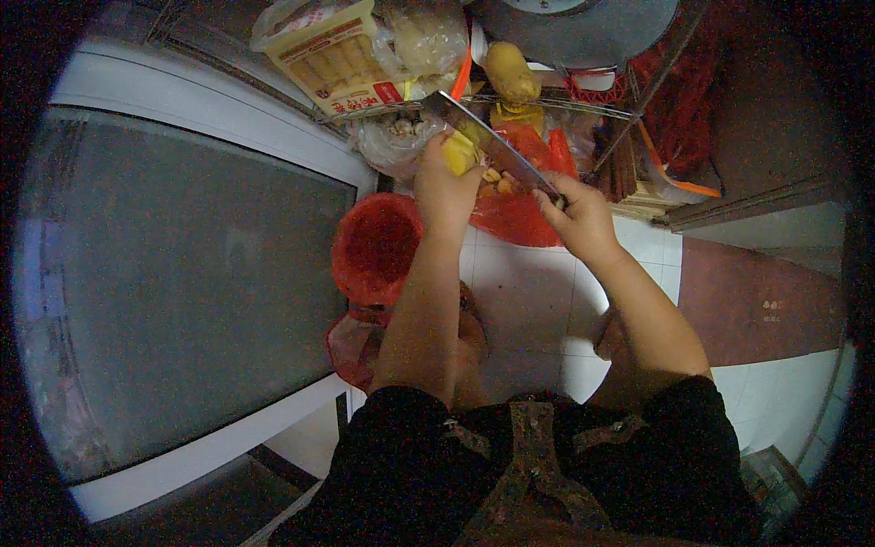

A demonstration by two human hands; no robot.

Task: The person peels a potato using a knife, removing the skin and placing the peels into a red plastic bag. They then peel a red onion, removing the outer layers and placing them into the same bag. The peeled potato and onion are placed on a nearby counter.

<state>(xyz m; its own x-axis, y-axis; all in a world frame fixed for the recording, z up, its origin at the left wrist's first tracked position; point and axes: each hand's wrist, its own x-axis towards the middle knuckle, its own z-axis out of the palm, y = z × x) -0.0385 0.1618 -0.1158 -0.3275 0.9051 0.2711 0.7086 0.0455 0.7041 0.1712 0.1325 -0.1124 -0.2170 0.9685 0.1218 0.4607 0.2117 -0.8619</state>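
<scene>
My left hand (446,188) grips a peeled yellow piece, perhaps a potato (460,153), near the top middle. The handle of a broad-bladed kitchen knife (502,147) is in my right hand (580,215); its blade slants up to the left, close beside the yellow piece. Below the blade, small yellowish pieces (504,183) lie on a red plastic bag (521,220). An unpeeled potato (511,74) rests farther up, at the edge of a wire rack (581,106). Part of the yellow piece is hidden by my fingers and the blade.
A red plastic basket (379,247) stands left of my forearm. On the rack are a printed food package (335,61) and clear plastic bags (427,41). A clear bag with small pale items (396,140) sits below. A glass-panelled frame (198,273) fills the left; white floor tiles (523,287) lie beneath.
</scene>
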